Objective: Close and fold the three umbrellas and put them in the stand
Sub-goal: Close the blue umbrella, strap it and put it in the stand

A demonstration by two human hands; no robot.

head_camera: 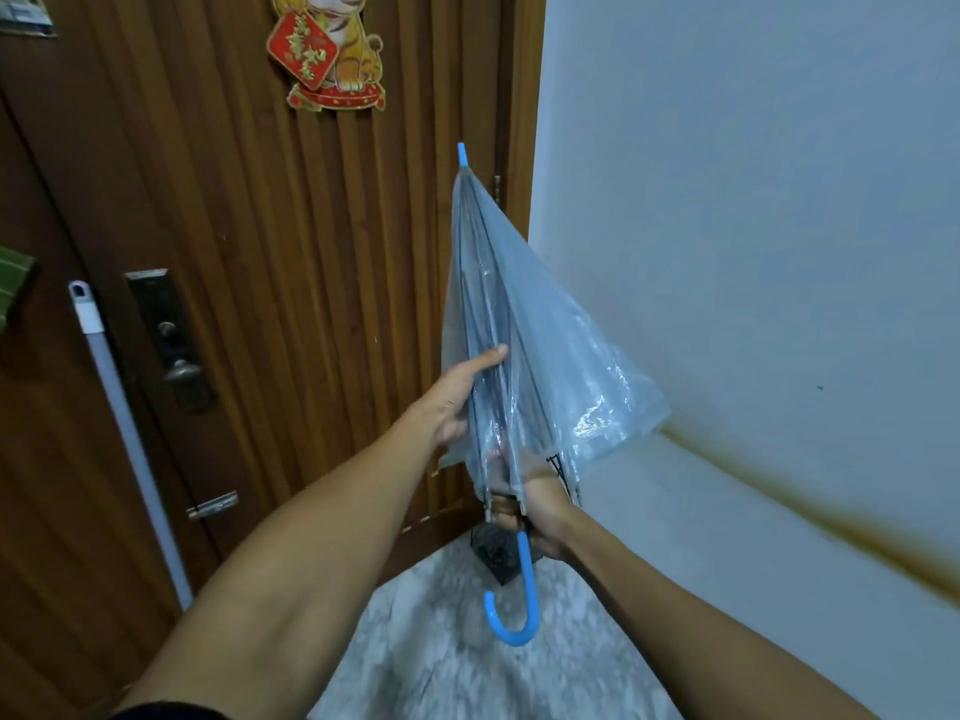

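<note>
Clear plastic umbrella point(524, 330) with a blue tip and blue hooked handle point(511, 605) is held tip-up in front of the door corner, canopy collapsed but still loose and billowing out to the right, not wrapped tight. Right hand point(530, 506) is clenched around the shaft just above the handle, at the bottom edge of the canopy. Left hand point(460, 397) is flat against the left side of the canopy, fingers straight, pressing the plastic in toward the ribs rather than grabbing it. Right behind the handle, down in the corner on the marble floor point(441, 641), sits a black wire umbrella stand point(493, 556), mostly hidden. Wooden slatted door point(260, 252) has a tiger decoration point(330, 49) and a lock point(169, 335), and a white pole point(119, 407) leans by it.
</note>
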